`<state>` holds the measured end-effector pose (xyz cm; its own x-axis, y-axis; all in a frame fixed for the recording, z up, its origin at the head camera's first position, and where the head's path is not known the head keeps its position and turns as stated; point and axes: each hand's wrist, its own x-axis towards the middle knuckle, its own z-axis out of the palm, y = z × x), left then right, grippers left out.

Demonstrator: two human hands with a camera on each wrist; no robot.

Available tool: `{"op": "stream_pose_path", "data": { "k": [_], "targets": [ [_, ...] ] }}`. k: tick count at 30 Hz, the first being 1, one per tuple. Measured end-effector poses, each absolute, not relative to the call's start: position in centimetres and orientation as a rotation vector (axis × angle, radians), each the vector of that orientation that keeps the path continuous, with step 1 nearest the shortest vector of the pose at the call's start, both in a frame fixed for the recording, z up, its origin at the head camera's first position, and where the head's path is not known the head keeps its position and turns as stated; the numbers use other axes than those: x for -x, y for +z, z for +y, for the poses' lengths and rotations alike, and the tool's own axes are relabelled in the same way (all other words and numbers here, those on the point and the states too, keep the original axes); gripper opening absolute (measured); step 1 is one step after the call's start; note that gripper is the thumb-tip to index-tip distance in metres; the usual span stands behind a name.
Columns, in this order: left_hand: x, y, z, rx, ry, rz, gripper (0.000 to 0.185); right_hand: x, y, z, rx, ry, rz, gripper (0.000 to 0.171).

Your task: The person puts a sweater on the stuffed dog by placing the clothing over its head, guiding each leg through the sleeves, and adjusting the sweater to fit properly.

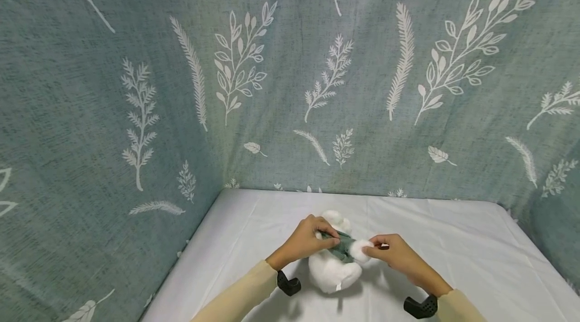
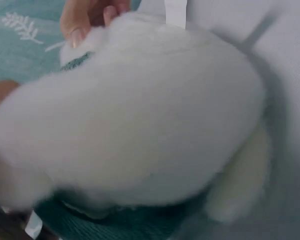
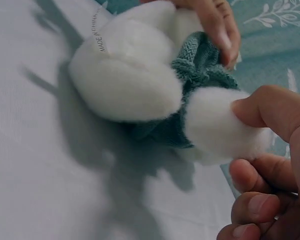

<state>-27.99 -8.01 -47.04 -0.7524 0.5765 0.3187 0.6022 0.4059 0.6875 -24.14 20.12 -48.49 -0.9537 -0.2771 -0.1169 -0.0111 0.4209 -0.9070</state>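
Note:
A fluffy white plush toy (image 1: 330, 272) lies on the white-covered table, dressed in a green knitted sweater (image 1: 342, 250). My left hand (image 1: 312, 235) pinches the sweater between thumb and fingers near the toy's middle. With thumb and index finger, my right hand (image 1: 397, 257) grips the toy's white arm (image 3: 215, 117) where it comes out of the sweater; the other fingers curl below it in the right wrist view. A white label (image 2: 176, 12) sticks out from the toy's rounded bottom. In the left wrist view the toy's body hides most of my left hand.
White cloth (image 1: 254, 221) covers the table, with faint fold lines. Green-blue curtains (image 1: 290, 85) with white leaf prints hang behind the table and along both sides. Each wrist bears a black camera mount (image 1: 421, 307).

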Motion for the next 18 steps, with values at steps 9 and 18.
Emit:
{"op": "stream_pose_path", "data": {
  "k": [9, 18],
  "targets": [
    [27.4, -47.1, -8.2, 1.102, -1.459, -2.661, 0.032, 24.1, -48.8, 21.5, 0.261, -1.504, 2.406, 0.036],
    [27.1, -47.2, -8.3, 1.127, -1.432, -2.648, 0.037, 23.8, -48.9, 22.5, 0.291, -1.457, 2.344, 0.038]
  ]
}}
